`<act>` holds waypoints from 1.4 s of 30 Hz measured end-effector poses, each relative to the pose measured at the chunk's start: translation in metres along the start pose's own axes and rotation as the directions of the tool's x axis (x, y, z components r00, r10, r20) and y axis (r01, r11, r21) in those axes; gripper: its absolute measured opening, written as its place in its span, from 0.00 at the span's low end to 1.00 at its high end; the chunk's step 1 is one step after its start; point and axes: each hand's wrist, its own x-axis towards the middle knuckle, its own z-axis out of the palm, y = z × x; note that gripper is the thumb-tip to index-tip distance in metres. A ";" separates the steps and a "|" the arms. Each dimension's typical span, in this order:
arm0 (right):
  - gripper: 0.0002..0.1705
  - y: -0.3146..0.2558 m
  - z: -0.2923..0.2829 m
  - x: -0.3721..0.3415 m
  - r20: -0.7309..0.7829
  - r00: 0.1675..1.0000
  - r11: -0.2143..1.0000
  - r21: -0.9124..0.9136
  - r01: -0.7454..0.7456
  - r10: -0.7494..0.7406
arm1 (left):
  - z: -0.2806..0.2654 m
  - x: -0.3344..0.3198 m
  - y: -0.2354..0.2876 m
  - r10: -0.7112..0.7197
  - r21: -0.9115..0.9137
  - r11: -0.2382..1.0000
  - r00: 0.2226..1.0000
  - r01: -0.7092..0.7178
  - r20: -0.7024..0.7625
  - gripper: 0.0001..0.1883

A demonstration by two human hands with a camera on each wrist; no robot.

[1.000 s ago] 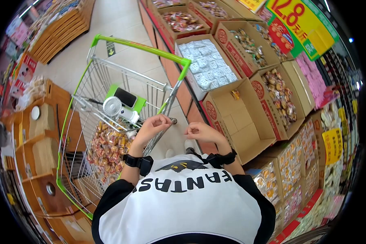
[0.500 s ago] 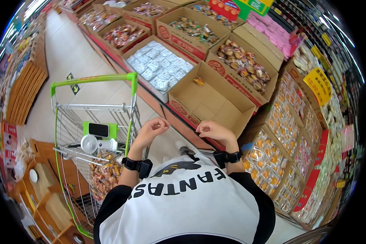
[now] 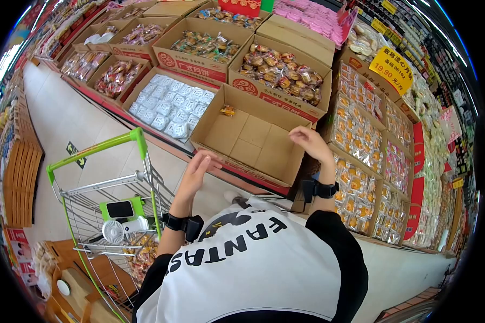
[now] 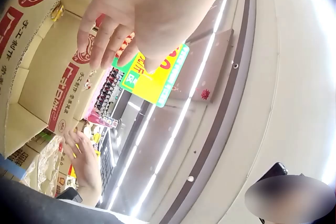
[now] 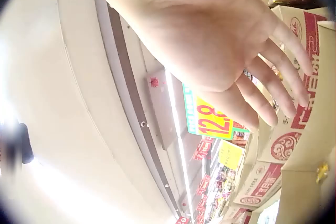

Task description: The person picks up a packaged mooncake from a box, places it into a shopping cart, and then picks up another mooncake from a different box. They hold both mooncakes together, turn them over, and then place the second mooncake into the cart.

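In the head view a large cardboard box (image 3: 264, 169) stands in front of the person, its floor bare except for one small wrapped mooncake (image 3: 227, 110) in the far left corner. My left hand (image 3: 198, 169) is by the near left side of this box, fingers extended and holding nothing. Over the box's right side reaches my right hand (image 3: 313, 144), also holding nothing. The right wrist view shows the right hand (image 5: 220, 50) with its fingers spread out. In the left wrist view, the left hand (image 4: 136, 19) has loosely straight fingers.
A shopping cart (image 3: 105, 148) with bagged goods, a white handheld fan (image 3: 114, 231) and a phone (image 3: 119, 209) stands at the left. Around the box are white packets (image 3: 170, 105), a box of wrapped mooncakes (image 3: 283, 75) and trays of packaged pastries (image 3: 355, 134).
The view has swung right and the person is closer to the box. Both hands have gone from loosely curled near the body to extended, moving apart and toward the box. The cart now sits farther left.
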 end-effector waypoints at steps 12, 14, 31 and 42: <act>0.16 -0.001 -0.049 0.040 -0.287 0.958 0.998 -0.052 -0.033 0.017 | -0.016 0.040 0.006 0.016 0.069 0.997 1.000 -0.017 0.026 0.29; 0.24 0.001 -0.055 0.053 -0.345 0.938 0.996 -0.062 -0.070 0.044 | -0.018 0.049 0.008 0.044 0.064 0.997 0.999 -0.045 0.021 0.30; 0.20 0.057 -0.089 0.125 -0.427 0.902 0.972 -0.182 -0.149 0.059 | -0.016 0.116 0.005 -0.164 0.140 0.977 0.986 0.161 0.006 0.16; 0.16 0.077 -0.063 0.161 -0.336 0.931 0.978 -0.097 -0.184 0.142 | -0.013 0.139 -0.001 -0.238 0.144 0.962 0.971 0.231 0.033 0.15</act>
